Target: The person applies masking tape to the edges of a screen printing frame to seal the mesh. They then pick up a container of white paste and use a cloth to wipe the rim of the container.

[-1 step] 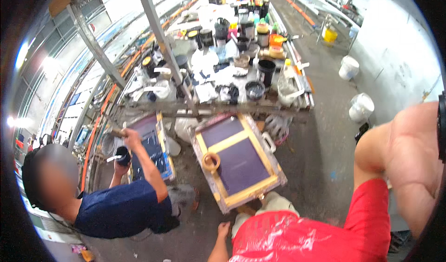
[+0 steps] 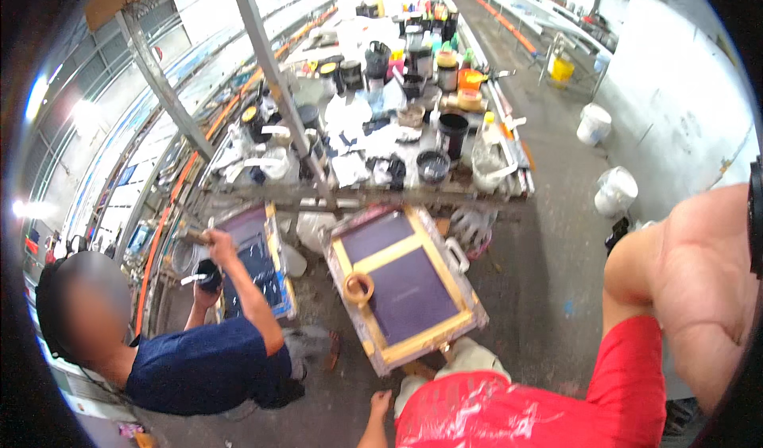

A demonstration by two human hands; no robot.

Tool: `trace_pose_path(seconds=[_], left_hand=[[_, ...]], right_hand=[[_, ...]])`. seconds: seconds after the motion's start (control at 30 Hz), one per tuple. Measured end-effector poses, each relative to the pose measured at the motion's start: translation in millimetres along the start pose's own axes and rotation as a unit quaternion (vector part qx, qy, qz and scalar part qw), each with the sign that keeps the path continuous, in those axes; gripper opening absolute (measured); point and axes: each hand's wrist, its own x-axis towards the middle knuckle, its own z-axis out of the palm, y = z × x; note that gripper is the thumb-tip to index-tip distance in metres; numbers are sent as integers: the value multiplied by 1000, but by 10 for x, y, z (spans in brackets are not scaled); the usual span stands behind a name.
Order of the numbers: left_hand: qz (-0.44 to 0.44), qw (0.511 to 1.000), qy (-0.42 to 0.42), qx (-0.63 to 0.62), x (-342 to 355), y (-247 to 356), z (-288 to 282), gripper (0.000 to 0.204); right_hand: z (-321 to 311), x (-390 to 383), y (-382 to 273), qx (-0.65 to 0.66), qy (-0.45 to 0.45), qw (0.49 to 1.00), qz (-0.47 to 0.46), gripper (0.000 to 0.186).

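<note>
My left hand point(image 2: 380, 403) hangs low beside the red shirt, fingers curled in and nothing visible in them. Bent up close to the camera, my right forearm point(image 2: 703, 289) fills the right side; its hand lies outside the picture. In front of my legs a printing screen point(image 2: 408, 295) with a wooden frame and purple mesh stands tilted. A roll of brown tape point(image 2: 358, 289) rests on its left bar. Left of it, a person in a dark blue shirt point(image 2: 207, 364) holds a dark cup point(image 2: 208, 275) and a wooden-handled tool point(image 2: 195, 236) near a second screen point(image 2: 258, 265) smeared dark blue.
Beyond the screens, a long table point(image 2: 381, 190) carries several tubs, rags and a black bucket point(image 2: 453, 134). A metal post point(image 2: 274, 70) rises at its near edge. White buckets point(image 2: 617, 191) stand by the right wall, and a white jug point(image 2: 457, 255) sits beside the screen.
The table and screens sit slightly lower in the picture. My left hand appears a little lower, and the other person's hands have shifted slightly left and down. The tape roll stays on the screen.
</note>
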Motion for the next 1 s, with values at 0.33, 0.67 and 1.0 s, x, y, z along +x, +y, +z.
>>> trace_pose_path(seconds=[0.33, 0.67, 1.0], left_hand=[[212, 977, -16, -7, 359, -147, 28, 50], [55, 985, -53, 155, -82, 285, 916, 33], [100, 981, -75, 150, -626, 1077, 2483, 32]], right_hand=[[-359, -436, 326, -10, -2, 999, 47, 45], [-443, -719, 875, 120, 71, 989, 38, 49], [-1818, -4125, 531, 52, -828, 472, 299, 46]])
